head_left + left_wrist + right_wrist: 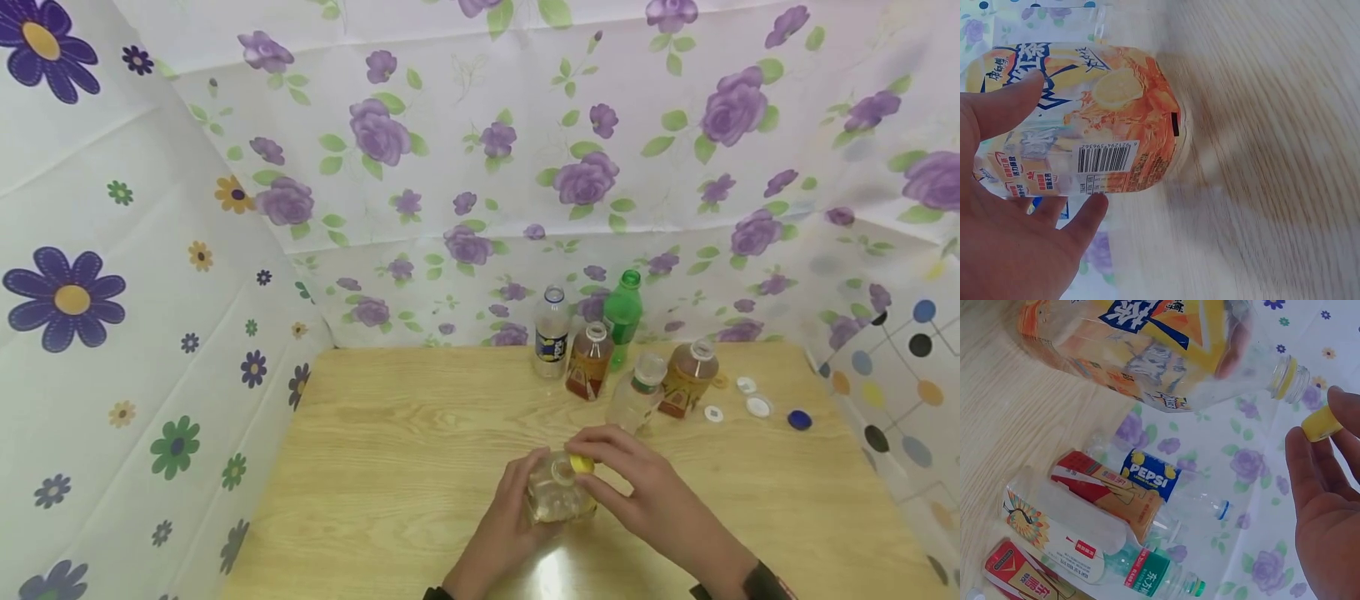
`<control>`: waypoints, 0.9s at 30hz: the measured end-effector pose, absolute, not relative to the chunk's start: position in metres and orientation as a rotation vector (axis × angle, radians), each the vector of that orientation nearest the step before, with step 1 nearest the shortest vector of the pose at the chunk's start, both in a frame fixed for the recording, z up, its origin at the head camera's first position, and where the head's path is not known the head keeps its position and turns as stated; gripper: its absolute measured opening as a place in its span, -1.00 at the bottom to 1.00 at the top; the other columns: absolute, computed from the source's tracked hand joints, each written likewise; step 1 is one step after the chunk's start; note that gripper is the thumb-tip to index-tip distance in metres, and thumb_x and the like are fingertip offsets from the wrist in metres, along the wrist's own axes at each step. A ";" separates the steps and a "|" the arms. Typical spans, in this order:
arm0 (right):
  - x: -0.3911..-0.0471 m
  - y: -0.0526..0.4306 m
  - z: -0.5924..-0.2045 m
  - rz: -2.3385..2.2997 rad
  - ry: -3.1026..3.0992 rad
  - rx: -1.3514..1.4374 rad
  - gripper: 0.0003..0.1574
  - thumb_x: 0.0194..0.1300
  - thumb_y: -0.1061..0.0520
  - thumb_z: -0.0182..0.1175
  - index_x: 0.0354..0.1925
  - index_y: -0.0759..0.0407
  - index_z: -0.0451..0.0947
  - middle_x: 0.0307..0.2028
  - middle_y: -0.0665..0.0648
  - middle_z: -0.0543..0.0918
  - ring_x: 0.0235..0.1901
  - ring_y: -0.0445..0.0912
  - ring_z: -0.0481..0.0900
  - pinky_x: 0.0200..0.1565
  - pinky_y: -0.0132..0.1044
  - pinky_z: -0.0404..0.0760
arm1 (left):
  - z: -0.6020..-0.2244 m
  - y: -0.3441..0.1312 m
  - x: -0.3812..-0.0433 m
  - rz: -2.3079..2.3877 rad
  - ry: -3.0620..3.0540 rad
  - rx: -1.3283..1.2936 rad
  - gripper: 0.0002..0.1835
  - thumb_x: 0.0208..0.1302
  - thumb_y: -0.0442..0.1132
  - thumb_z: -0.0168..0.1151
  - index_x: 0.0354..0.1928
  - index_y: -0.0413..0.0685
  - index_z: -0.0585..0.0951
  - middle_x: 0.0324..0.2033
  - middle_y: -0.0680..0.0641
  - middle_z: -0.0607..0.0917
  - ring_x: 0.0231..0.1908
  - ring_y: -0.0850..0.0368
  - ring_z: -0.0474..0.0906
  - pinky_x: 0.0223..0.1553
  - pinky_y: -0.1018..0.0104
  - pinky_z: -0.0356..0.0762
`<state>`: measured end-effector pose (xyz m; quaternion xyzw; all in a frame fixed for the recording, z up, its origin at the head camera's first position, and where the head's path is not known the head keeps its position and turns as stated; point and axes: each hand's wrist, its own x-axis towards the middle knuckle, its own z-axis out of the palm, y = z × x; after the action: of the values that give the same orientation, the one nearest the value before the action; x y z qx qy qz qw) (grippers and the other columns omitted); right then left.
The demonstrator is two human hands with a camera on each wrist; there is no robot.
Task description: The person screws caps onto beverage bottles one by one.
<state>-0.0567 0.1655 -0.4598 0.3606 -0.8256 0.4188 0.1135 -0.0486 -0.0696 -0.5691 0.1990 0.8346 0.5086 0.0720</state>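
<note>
A clear bottle with an orange and yellow lemon label stands on the wooden table near its front. My left hand grips the bottle from its left side, thumb and fingers around the label, as the left wrist view also shows. Between thumb and fingers my right hand pinches a yellow bottle cap. In the right wrist view the cap is apart from the bottle's open neck, a short way beyond the mouth. A yellow ring sits around that neck.
Behind and right stand a Pepsi bottle, two brown-labelled bottles, a green bottle and a clear bottle. Several white caps and a blue cap lie at right. Flowered cloth lines the back.
</note>
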 end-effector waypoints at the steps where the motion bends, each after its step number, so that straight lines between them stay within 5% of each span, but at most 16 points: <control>1: -0.057 0.165 -0.460 1.228 -2.415 1.080 -0.28 0.28 0.38 0.48 0.35 0.03 0.59 0.26 -0.02 0.58 0.18 -0.08 0.61 0.14 -0.38 0.63 | -0.569 -0.070 -0.048 1.525 2.505 0.607 0.08 0.28 -0.27 0.55 0.67 0.32 0.07 0.43 -0.07 0.34 0.38 -0.19 0.38 0.29 -0.30 0.49; 27: -0.063 0.154 -0.464 1.093 -2.468 1.301 -0.40 0.25 0.49 0.43 0.20 0.09 0.74 0.25 0.07 0.65 0.17 0.05 0.67 0.05 -0.24 0.73 | -0.569 -0.073 -0.045 1.666 2.266 0.624 0.02 0.37 -0.35 0.39 0.67 0.33 0.00 0.48 -0.06 0.17 0.49 -0.32 0.06 0.30 -0.64 0.19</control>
<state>-0.0629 0.1537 -0.4635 0.4331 -0.8215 0.3637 0.0726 -0.0453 -0.0728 -0.5686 0.2149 0.7798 0.5734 0.1301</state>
